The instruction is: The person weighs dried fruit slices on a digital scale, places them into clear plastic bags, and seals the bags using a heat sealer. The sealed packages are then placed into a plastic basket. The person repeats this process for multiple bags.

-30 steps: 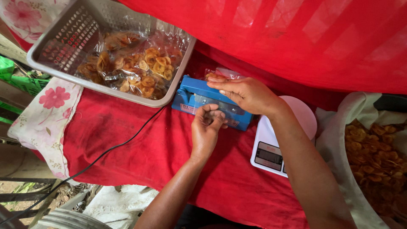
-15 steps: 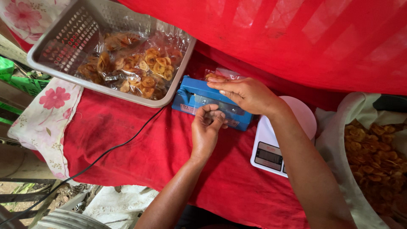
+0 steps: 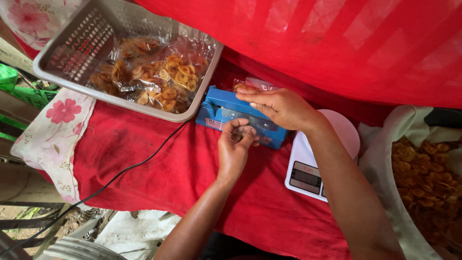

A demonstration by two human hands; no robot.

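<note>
Head view: sealing step, right hand (image 3: 281, 107) flat, fingers extended, pressing the blue sealer (image 3: 226, 111) on a chip bag (image 3: 254, 84), left hand (image 3: 234, 147) fingers pinching its edge beneath; next calls for steady pressure.

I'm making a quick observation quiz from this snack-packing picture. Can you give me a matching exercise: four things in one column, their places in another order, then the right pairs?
Things
1. blue plastic heat sealer
2. grey perforated plastic basket
3. white digital kitchen scale
4. black power cord

Places
A. beside the right forearm, partly under it
B. trailing over the red cloth to the lower left
C. under the right hand, in front of the left hand
D. upper left, holding clear bags of fried chips

Pairs: 1-C, 2-D, 3-A, 4-B
</note>
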